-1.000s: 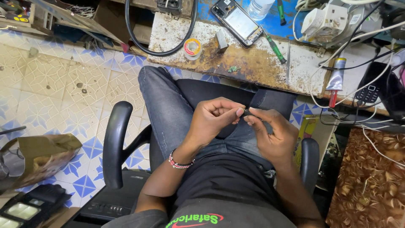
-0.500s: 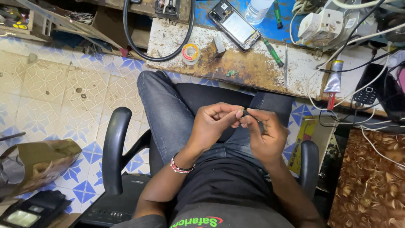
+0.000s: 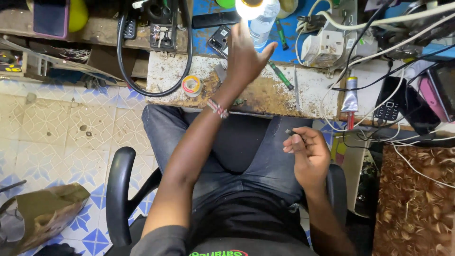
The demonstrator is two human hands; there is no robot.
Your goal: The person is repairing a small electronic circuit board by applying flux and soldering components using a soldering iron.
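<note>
Pinched between your right hand's thumb and fingertips is a small dark part, held over your lap beside the workbench. Your left hand is stretched out over the bench with fingers spread, touching a bright lamp head above a phone.
</note>
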